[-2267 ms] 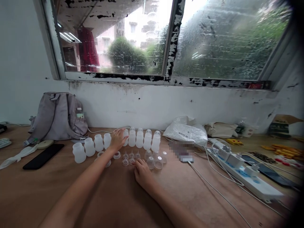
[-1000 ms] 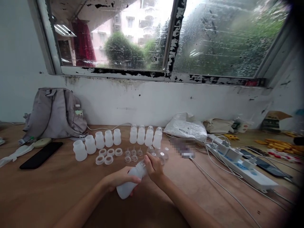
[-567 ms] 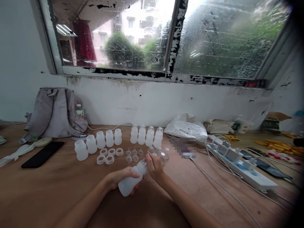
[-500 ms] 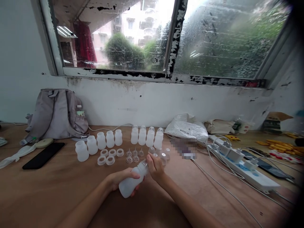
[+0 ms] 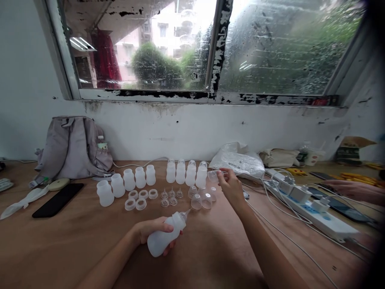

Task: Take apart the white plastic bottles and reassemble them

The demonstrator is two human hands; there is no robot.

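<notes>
My left hand (image 5: 158, 233) is wrapped round a frosted baby bottle (image 5: 162, 239), tilted with its collar and clear teat (image 5: 185, 215) toward the upper right. Out to the right, my right hand (image 5: 230, 186) pinches a clear dome cap (image 5: 213, 175), apart from the bottle. Below that hand, several clear dome caps (image 5: 196, 201) rest on the table. Several clear teats (image 5: 172, 200) and white collar rings (image 5: 140, 204) lie left of them. Behind stand several open bottle bodies (image 5: 129, 179) and a row of capped baby bottles (image 5: 190, 175).
A grey backpack (image 5: 72, 148) and black phone (image 5: 57, 200) sit at the left. At the right are a power strip (image 5: 315, 216) with plugs and cables, and a silvery bag (image 5: 237, 160). Another person's hand (image 5: 345, 189) reaches in at the right edge.
My right hand has left the bottle's top and moved up and right, now with a clear cap in its fingers. The bottle stays in my left hand. Another person's hand has appeared at right.
</notes>
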